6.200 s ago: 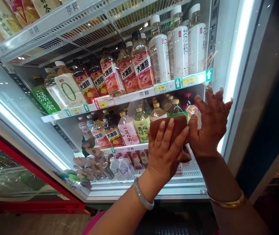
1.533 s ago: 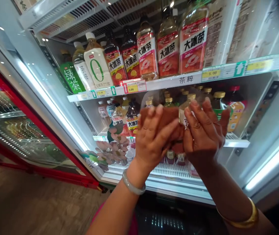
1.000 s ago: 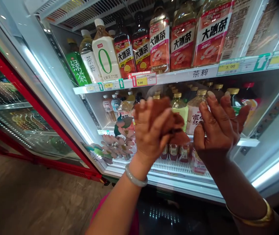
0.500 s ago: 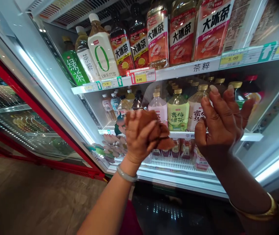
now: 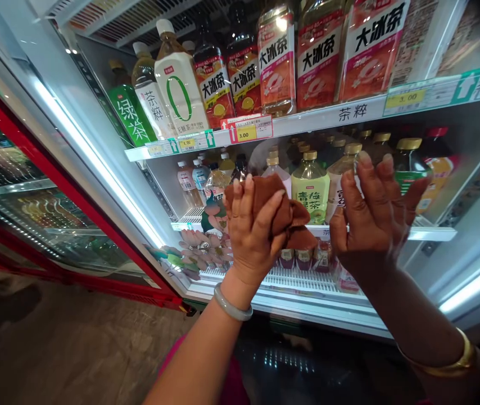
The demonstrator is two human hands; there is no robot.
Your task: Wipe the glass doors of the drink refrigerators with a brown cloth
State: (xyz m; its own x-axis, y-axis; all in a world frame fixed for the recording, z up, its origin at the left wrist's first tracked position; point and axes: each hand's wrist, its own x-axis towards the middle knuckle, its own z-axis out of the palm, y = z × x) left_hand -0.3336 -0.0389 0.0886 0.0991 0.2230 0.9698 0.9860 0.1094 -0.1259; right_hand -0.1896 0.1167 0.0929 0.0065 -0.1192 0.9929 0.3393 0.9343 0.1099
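My left hand [image 5: 252, 236], with a pale bangle at the wrist, presses on a folded brown cloth [image 5: 265, 205] in front of the drink shelves. Its fingers curl over the cloth, which bunches out toward the right. To the right, my right hand [image 5: 377, 211] is raised with fingers apart and holds nothing; a gold bracelet circles that wrist. Flower stickers [image 5: 206, 247] beside my left hand appear to be on a clear glass door. Whether either hand touches the glass I cannot tell for certain.
Behind the hands, tea bottles [image 5: 276, 62] line an upper shelf with price tags [image 5: 246, 135]. A green-labelled bottle [image 5: 311, 188] and several others stand on the lower shelf. A red-framed cooler [image 5: 75, 163] is at the left, above the brown floor [image 5: 96, 332].
My left hand and the brown cloth have shifted to the right and slightly up. My right hand has moved slightly left, still with fingers apart. The view has shifted a little.
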